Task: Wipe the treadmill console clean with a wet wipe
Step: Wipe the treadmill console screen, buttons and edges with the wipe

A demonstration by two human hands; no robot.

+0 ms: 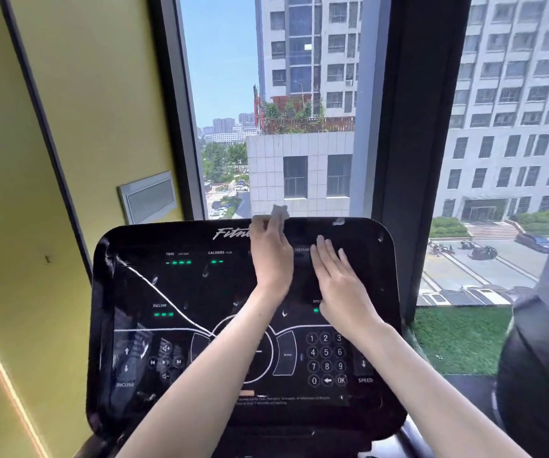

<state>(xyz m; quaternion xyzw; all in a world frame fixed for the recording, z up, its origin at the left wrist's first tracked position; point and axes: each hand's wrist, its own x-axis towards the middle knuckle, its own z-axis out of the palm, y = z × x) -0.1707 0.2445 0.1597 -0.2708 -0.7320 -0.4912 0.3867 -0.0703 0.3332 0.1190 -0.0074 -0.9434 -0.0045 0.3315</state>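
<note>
We reach both bare forearms forward and upward, side by side. Our left hand [271, 256] is palm-down with its fingers curled at the far end, pinching something small and pale. Our right hand [337, 279] lies flat and open just beside it, fingers straight, together and pointing away from us.

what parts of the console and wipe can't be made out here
Head view only:
- Wet wipe: mostly hidden under the left hand; only a corner shows.
- Brand lettering and middle readouts on the console: covered by both hands; right hand.
- Fine print along the bottom: too small.
- Console's lower edge: behind the forearms.
</note>
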